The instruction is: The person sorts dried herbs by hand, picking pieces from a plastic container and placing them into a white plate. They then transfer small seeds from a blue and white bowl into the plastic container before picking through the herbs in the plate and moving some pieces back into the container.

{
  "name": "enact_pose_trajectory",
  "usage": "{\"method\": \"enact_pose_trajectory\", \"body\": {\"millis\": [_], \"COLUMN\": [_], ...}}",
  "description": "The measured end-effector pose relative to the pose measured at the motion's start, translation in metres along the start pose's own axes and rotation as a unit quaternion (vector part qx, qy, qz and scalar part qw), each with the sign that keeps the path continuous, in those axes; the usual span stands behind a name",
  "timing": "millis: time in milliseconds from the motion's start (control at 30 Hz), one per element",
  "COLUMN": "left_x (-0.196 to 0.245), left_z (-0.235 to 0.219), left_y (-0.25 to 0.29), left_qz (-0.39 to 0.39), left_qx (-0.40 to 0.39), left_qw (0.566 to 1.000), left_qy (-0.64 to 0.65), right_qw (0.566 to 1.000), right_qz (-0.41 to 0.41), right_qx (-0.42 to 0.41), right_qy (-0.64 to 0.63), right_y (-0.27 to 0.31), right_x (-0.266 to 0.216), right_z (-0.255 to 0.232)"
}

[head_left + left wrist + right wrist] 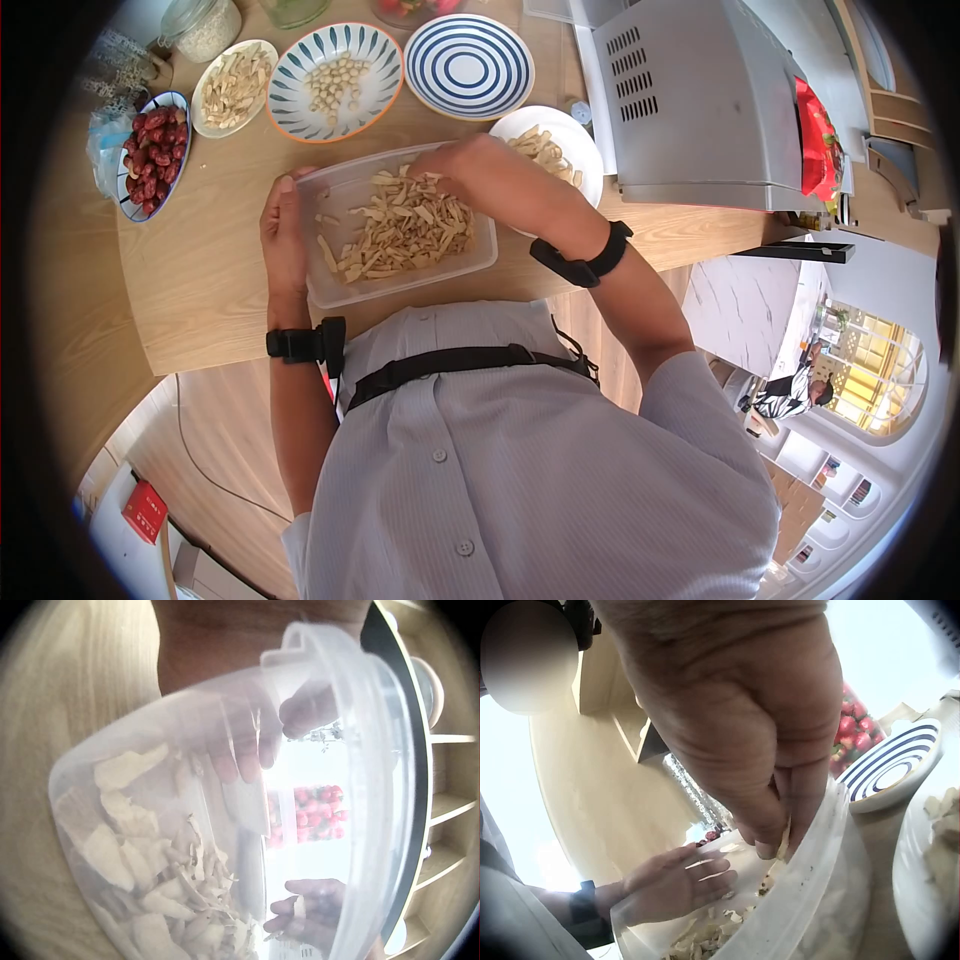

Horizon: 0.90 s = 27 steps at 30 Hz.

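Observation:
A clear plastic container (330, 285) holds a heap of pale dried slices (400, 230) at the front of the table. My left hand (284, 235) rests along its left wall; through the translucent plastic in the right wrist view, the fingers (709, 881) lie straight against the side. Over the far right corner reaches my right hand (465, 170), its fingertips down inside the rim. Between thumb and fingers it pinches a pale dried slice (300, 907), whose edge also shows in the right wrist view. A white plate (592, 165) with more dried slices stands beside my right forearm.
Along the back stand a blue-ringed plate (470, 66), a leaf-patterned plate (290, 95) of pale round seeds, a plate of strips (235, 88) and a dish of red dates (155, 155). A grey appliance (690, 100) borders the right. Another person (792, 392) is farther off.

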State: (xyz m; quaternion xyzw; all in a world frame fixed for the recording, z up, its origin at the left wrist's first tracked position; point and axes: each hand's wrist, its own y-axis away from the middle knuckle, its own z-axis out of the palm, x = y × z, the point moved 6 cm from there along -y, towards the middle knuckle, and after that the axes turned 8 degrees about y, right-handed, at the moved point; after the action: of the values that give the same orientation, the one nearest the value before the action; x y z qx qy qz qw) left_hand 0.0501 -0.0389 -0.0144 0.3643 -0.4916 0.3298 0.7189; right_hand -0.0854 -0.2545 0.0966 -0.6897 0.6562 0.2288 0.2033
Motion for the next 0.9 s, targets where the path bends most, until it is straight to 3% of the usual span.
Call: {"method": "enact_pose_trajectory", "body": {"millis": [67, 200, 367, 467, 733, 900], "left_x": [-0.001, 0.001, -0.005, -0.007, -0.008, -0.014], "left_z": [-0.001, 0.000, -0.003, -0.004, -0.005, -0.013], "left_y": [-0.001, 0.000, -0.003, -0.003, -0.003, -0.007], "left_qz": [0.000, 0.004, 0.008, 0.006, -0.005, -0.003], "left_qx": [-0.002, -0.002, -0.003, -0.007, -0.005, -0.011], "left_qw": [1.000, 1.000, 1.000, 1.000, 1.000, 1.000], "left_qy": [-0.002, -0.007, -0.001, 0.005, 0.022, 0.005], "right_qw": [1.000, 0.986, 0.931, 0.909, 0.930, 0.941], "right_qz": [-0.015, 0.096, 0.176, 0.199, 0.260, 0.247], "right_qx": [0.025, 0.016, 0.098, 0.141, 0.159, 0.194], "right_qy": [-0.011, -0.138, -0.303, -0.338, -0.207, -0.127], "right_y": [0.002, 0.010, 0.042, 0.063, 0.096, 0.102], "right_x": [0.003, 0.012, 0.039, 0.060, 0.105, 0.107], "right_z": [-0.002, -0.006, -0.014, -0.023, -0.027, -0.025]}}
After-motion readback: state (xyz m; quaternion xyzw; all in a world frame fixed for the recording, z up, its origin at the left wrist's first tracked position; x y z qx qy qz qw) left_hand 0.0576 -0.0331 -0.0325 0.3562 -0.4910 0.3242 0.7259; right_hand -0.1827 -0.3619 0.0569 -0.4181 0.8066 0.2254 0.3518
